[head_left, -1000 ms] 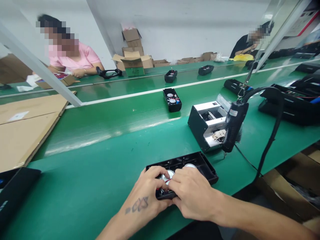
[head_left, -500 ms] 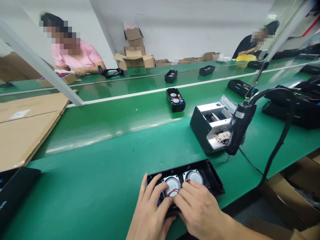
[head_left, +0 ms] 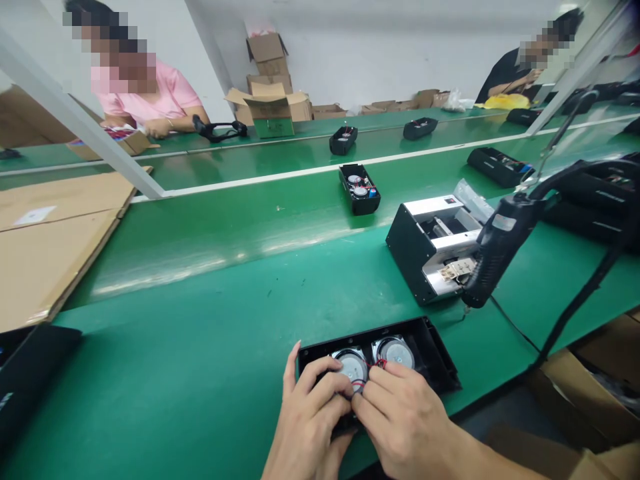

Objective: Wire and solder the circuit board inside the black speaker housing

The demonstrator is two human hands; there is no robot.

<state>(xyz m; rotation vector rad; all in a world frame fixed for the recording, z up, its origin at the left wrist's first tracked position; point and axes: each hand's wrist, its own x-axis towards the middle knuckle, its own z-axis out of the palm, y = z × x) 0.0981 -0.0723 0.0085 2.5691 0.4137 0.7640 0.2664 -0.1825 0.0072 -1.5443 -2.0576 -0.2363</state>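
An open black plastic speaker housing (head_left: pixel 430 347) lies at the near edge of the green belt, with two round silver speaker drivers (head_left: pixel 393 350) inside. My left hand (head_left: pixel 307 413) and my right hand (head_left: pixel 400 417) meet over the left driver (head_left: pixel 350 363), fingertips pinching thin red and black wires (head_left: pixel 359 385) there. The near left part of the housing is hidden under my fingers.
A black electric screwdriver (head_left: pixel 495 250) hangs on a cable beside a silver and black box machine (head_left: pixel 430 250). More black housings (head_left: pixel 359 189) lie along the belt. Flat cardboard (head_left: pixel 45 247) is at left. One person in pink (head_left: pixel 145 100) and another in black (head_left: pixel 515 67) work across the line.
My hands have slid back toward me, uncovering both drivers. The fingertips now pinch the wires at the left driver. The view shifted slightly right.
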